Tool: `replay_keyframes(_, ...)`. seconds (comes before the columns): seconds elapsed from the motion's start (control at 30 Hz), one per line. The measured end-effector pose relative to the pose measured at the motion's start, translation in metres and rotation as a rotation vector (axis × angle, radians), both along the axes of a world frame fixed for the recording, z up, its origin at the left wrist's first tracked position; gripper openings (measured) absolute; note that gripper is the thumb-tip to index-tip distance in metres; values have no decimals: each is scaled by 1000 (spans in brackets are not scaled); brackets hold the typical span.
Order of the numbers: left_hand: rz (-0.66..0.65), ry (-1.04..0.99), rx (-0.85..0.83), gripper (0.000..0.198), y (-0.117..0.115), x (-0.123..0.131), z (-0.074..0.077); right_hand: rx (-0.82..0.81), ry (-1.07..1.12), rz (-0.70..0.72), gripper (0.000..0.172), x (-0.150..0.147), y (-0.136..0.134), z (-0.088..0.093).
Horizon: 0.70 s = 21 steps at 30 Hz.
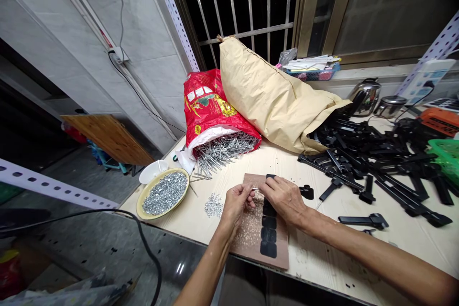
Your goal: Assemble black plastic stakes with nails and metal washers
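Over the brown board [247, 241], my left hand [237, 203] is closed in a pinch at a thin shiny metal pin [255, 189]. My right hand [283, 198] meets it from the other side, fingers bent together; what they grip is mostly hidden. A row of black square pads [268, 235] runs along the board, partly under my right hand. Just beyond that hand a small black plastic part [306, 192] shows; whether it is held or lying there I cannot tell. Small metal pieces [214, 204] lie in a loose pile left of the board.
A yellow bowl [139, 205] of small metal pieces stands at the left edge beside a white bowl [152, 172]. Long metal pins spill from a red bag [211, 100]. Black plastic parts [380, 153] pour from a paper sack [272, 95]. A green basket [444, 155] sits far right.
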<state>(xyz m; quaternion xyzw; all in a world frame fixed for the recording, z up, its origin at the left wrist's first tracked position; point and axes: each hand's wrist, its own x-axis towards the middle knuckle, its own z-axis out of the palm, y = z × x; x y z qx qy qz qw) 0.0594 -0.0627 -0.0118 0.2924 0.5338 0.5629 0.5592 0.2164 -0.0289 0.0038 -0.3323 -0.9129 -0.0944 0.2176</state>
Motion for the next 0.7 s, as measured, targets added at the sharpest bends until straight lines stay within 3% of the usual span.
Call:
replay_keyframes(0.17, -14, -5, 7, 37, 0, 0, 0, -37, 13, -17, 9, 0, 0, 0)
replay_keyframes(0.43, -16, 178, 78, 33, 1, -3, -9, -18, 9, -28, 11, -1, -1, 1)
replay_keyframes(0.7, -4, 251, 91, 33, 0, 0, -3, -83, 84, -65, 20, -1, 2, -4)
